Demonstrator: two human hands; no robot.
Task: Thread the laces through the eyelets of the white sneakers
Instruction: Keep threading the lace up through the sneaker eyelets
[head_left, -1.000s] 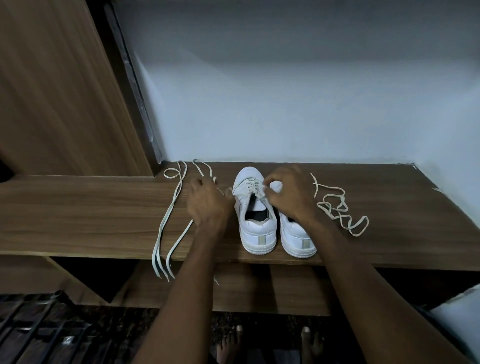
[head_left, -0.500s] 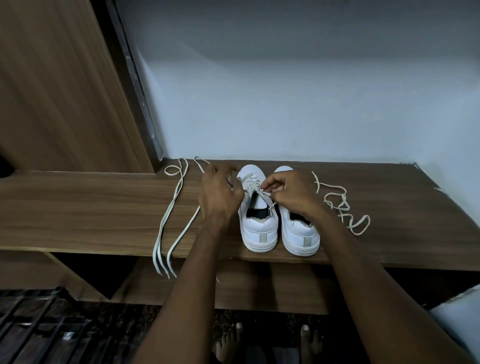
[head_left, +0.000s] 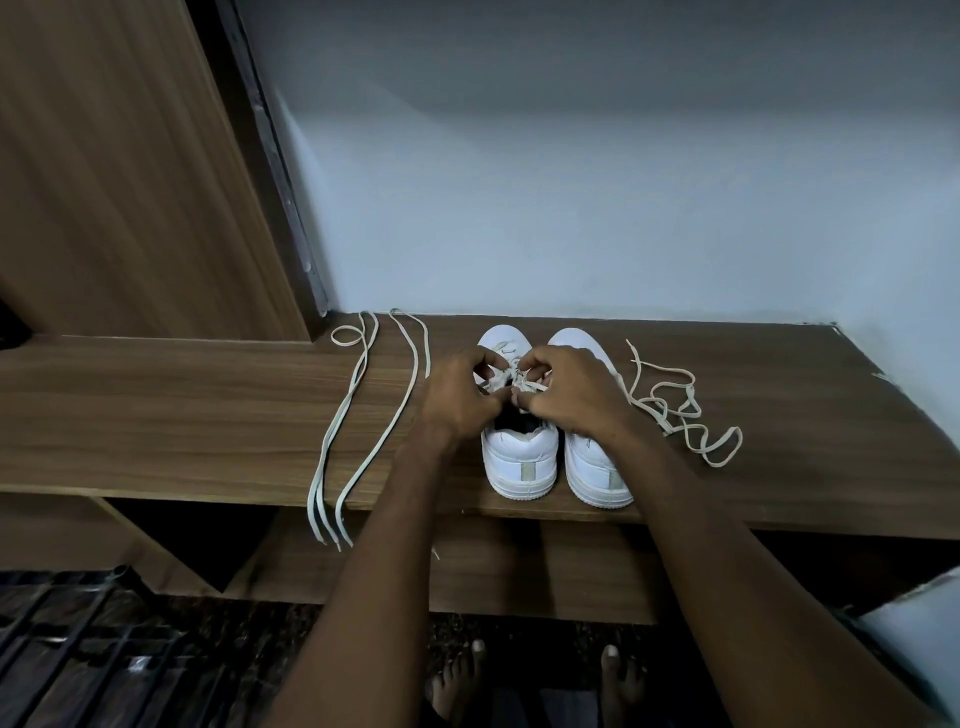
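Head view: both hands (head_left: 519, 395) hide sneaker's (head_left: 519, 457) eyelets.

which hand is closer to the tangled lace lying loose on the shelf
Right. The right hand works over the sneakers, beside the tangled lace; the left hand is on the sneakers' far side from it.

Matt wood-grain shelf (head_left: 208, 415); smooth white leather-look sneakers (head_left: 522, 457); flat woven cloth laces (head_left: 358, 415).

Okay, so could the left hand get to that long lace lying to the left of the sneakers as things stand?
Probably yes. The long lace lies in the open on the wooden shelf, nothing between it and the left hand. But that hand now pinches the lace at the left sneaker, so it must let go first.
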